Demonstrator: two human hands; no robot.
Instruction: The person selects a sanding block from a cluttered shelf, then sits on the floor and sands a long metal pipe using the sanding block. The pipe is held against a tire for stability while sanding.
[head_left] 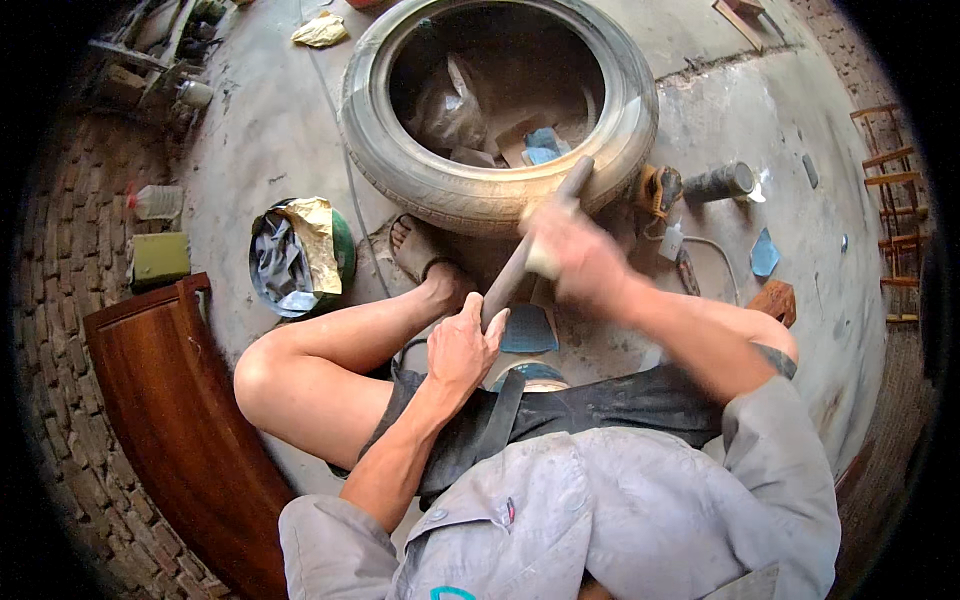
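My left hand (462, 348) is wrapped round the near end of a long greyish rod (512, 275), its index finger stretched along it. The rod slants up to the right, and its far end lies over the rim of a worn tyre (420, 190). My right hand (585, 262) is blurred by motion at the rod's upper part. It is closed round a pale folded sheet (543, 258) pressed against the rod; what the sheet is made of is too smeared to tell. Between my legs lies a blue sheet like sandpaper (528, 330).
Inside the tyre are a clear plastic bag (450, 108) and blue scraps (545, 146). Left stand a round container (343, 250) of dark cloth and a curved brown wooden panel (185, 430). Right lie a corded power tool (660, 190), a dark cylinder (722, 182) and a blue scrap (764, 254).
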